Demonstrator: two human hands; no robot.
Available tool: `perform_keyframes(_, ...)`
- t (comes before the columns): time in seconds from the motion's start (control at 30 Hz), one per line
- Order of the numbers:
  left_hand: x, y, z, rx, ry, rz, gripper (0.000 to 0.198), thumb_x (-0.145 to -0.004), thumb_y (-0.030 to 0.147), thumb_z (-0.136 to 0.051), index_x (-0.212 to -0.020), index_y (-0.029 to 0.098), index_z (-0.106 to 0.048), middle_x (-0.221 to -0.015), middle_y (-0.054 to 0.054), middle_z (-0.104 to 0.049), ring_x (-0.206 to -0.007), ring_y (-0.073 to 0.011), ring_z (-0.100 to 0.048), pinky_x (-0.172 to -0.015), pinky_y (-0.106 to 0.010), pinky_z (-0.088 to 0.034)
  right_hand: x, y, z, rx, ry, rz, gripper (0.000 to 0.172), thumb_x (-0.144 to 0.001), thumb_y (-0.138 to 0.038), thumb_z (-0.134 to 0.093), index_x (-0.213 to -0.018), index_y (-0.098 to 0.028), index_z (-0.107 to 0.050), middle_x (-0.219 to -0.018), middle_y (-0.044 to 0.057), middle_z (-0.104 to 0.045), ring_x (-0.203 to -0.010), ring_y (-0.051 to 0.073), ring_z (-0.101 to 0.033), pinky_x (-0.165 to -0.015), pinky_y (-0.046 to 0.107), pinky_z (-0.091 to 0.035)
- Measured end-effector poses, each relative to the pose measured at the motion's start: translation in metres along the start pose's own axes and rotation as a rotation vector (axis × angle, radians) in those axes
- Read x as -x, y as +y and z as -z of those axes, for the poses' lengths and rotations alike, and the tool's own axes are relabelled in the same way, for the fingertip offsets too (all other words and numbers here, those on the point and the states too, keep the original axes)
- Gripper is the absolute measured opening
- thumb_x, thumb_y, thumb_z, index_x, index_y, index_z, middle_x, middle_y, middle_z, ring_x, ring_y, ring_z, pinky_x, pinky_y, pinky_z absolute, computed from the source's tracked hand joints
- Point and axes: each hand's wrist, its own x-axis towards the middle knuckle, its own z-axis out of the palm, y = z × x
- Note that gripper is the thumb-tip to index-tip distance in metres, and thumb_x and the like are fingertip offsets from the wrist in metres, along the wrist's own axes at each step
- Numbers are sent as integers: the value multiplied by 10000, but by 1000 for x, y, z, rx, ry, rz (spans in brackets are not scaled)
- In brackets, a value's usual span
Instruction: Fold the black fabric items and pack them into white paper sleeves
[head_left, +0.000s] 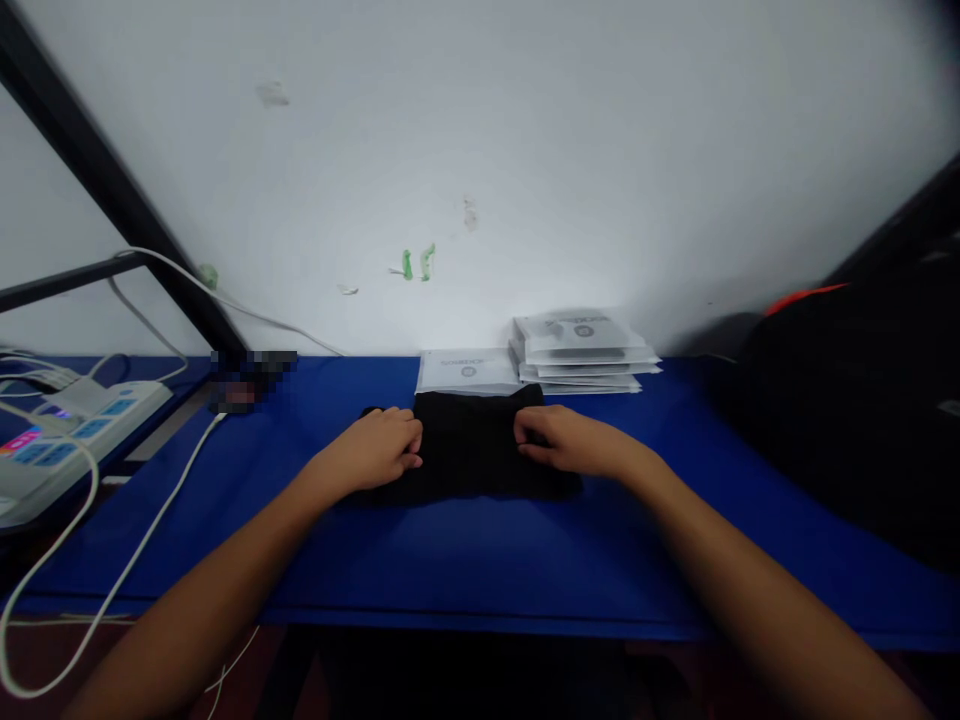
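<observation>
A black cloth, perhaps a folded garment (469, 450), lies on the blue table (480, 560) in front of me. On its left part, my left hand (381, 447) is closed, its fingers curled on the fabric. My right hand (559, 438) is closed in a pinch at the cloth's right side. The cloth's far edge stands slightly raised between the hands. What the fingertips grip is partly hidden by the fingers.
Behind the cloth lie a flat white packet (461, 371) and a stack of similar white packets (585, 350) against the wall. A power strip (90, 430) with white cables is at left. A large black bulk (847, 420) fills the right side.
</observation>
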Motion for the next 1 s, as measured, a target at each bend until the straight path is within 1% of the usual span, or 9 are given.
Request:
perform_keyframes(0.13, 9, 6, 17, 156, 27, -82, 78, -761, 257, -580, -769, 200, -528, -885, -36, -629, -824, -208, -578, -779, -345, -436, 8, -3, 10, -217, -32, -42, 44, -837, -242, -568, -830, -203, -549, -707, -6, -570, -608, 127, -498, -549, 252, -375)
perform_keyframes(0.27, 22, 7, 39, 728, -370, -252, 167, -791, 341, -625, -806, 211, -520, -865, -26, -696, -762, -182, -647, -716, -315, -493, 19, -6, 22, -649, -229, 46, 213, -837, -392, -617, -863, -186, -568, -705, -10, -612, -591, 110, -519, -533, 234, -398)
perform_keyframes(0.33, 23, 6, 43, 916, -458, -266, 209, -821, 393, -630, -888, 213, -547, -867, -37, -710, -755, -184, -672, -695, -309, -511, 20, -2, 25, -697, -150, 49, 264, -854, -448, -605, -904, -191, -575, -762, 12, -655, -641, 128, -557, -584, 256, -439)
perform_keyframes(0.4, 19, 5, 40, 869, -327, -241, 228, -843, 417, -625, -921, 208, -576, -870, -38, -699, -769, -180, -665, -711, -308, -512, 19, 10, 25, -585, 94, 2, 277, -867, -471, -585, -933, -203, -585, -817, 31, -664, -717, 160, -587, -662, 299, -475)
perform_keyframes(0.5, 7, 4, 22, 542, -95, -173, 256, -854, 438, -626, -952, 202, -613, -962, -48, -674, -881, -196, -633, -810, -331, -494, 15, 40, 26, -205, 491, -105, 259, -878, -436, -542, -972, -203, -606, -959, 91, -658, -896, 249, -608, -800, 403, -491)
perform_keyframes(0.57, -1, 3, 6, 333, -38, -123, 357, -829, 465, -658, -1066, 202, -608, -1119, -81, -643, -1025, -242, -605, -912, -381, -462, 13, 64, 27, 83, 624, -164, 312, -866, -360, -513, -1108, -181, -596, -1145, 147, -620, -1114, 326, -547, -941, 482, -441)
perform_keyframes(0.67, -8, 4, -13, 155, -33, -123, 655, -755, 579, -712, -1258, 198, -535, -1378, -138, -512, -1270, -316, -479, -1074, -455, -339, 9, 94, 30, 380, 602, -276, 500, -819, -254, -502, -1306, -140, -508, -1349, 167, -522, -1256, 363, -449, -1021, 506, -385)
perform_keyframes(0.8, -6, 13, -25, 65, -25, -107, 890, -739, 748, -610, -1378, 152, -441, -1517, -194, -361, -1417, -357, -305, -1159, -508, -186, 1, 111, 30, 675, 552, -364, 550, -768, -146, -508, -1317, -116, -495, -1333, 168, -560, -1147, 342, -522, -926, 457, -427)
perform_keyframes(1.0, -3, 36, -33, 67, 50, -179, 658, -930, 519, -482, -1446, 126, -370, -1555, -154, -311, -1455, -266, -262, -1176, -396, -221, -10, 112, 33, 796, 578, -384, 350, -806, -114, -471, -1138, -110, -584, -1076, 170, -651, -1004, 310, -539, -799, 389, -386)
